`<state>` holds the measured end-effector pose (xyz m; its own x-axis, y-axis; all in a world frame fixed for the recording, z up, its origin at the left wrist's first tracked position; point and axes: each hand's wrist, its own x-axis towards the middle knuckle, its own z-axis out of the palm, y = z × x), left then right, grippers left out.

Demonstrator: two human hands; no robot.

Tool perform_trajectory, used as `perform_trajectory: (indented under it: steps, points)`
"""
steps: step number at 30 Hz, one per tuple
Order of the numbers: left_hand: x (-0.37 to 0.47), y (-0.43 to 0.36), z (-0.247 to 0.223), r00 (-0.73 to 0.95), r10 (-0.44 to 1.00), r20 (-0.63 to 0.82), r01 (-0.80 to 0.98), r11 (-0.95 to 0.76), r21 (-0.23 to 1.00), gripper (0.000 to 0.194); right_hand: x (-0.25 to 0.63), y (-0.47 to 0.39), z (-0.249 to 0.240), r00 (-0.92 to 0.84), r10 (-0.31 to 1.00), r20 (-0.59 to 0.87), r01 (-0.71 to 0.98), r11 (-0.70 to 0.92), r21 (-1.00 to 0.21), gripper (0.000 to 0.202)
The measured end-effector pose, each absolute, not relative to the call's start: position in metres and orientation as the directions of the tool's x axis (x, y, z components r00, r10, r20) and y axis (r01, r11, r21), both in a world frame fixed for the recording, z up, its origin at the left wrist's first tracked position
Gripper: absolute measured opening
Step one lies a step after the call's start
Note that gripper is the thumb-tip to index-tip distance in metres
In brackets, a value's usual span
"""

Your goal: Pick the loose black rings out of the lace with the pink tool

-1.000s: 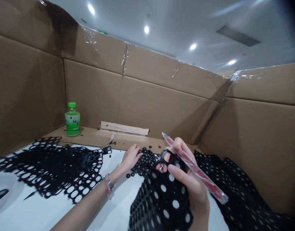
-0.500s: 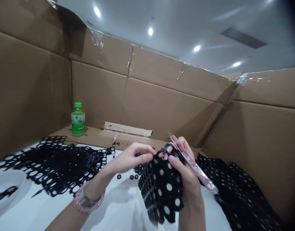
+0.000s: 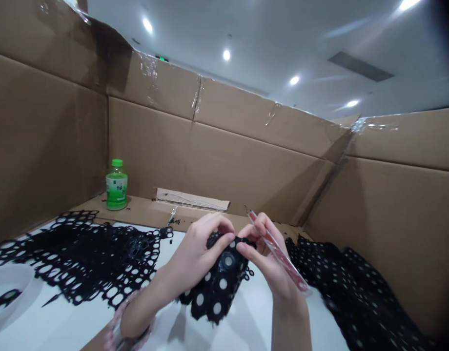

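Observation:
A black sheet dotted with pale round spots hangs between my two hands above the white table. My left hand pinches its upper edge from the left, thumb in front. On the right, my right hand grips the same edge between thumb and fingers. A slim pointed tool with a red, clear-wrapped handle is also tucked in my right hand, its tip pointing up and left. Small black rings show just beside the sheet's right edge.
Black netting full of holes spreads over the table at left, beside a white bowl with black pieces inside. More dotted black sheet lies at right. A green bottle stands near the cardboard wall.
The dotted sheet has moved left and turned, and my left hand now pinches its top edge. My right hand has shifted left with the pointed tool.

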<state>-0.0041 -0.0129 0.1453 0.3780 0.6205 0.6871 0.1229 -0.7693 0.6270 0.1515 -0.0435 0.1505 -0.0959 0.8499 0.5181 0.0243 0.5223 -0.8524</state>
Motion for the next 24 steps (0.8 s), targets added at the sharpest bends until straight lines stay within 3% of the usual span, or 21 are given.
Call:
perform_trajectory:
  steps: [3,10,15,20,22,24]
  points:
    - [-0.001,-0.013,0.142,0.307,0.591,0.746,0.102,-0.8,0.591,0.012,0.146,-0.043,0.151,0.007,0.835,0.55,0.02,0.549,-0.835,0.037]
    - [-0.001,-0.004,0.138,0.452,0.745,0.49,-0.036,-0.534,0.845,0.018,0.144,-0.042,0.148,0.004,0.814,0.581,0.074,0.579,-0.812,0.03]
    - [0.006,0.004,0.131,0.308,0.778,0.547,0.014,-0.579,0.816,0.018,0.144,-0.046,0.15,-0.06,0.816,0.574,0.199,0.573,-0.795,0.025]
    - [0.012,0.036,0.118,0.346,0.835,0.427,-0.196,-0.381,0.904,0.027,0.149,-0.043,0.151,-0.08,0.827,0.556,0.265,0.555,-0.788,0.023]
    - [0.012,0.058,0.105,0.331,0.85,0.41,-0.126,-0.391,0.912,0.033,0.155,-0.043,0.152,-0.065,0.83,0.553,0.216,0.553,-0.805,0.022]
    - [0.012,0.079,0.089,0.265,0.862,0.432,0.091,-0.469,0.878,0.041,0.162,-0.046,0.155,-0.049,0.84,0.54,0.124,0.542,-0.831,0.021]
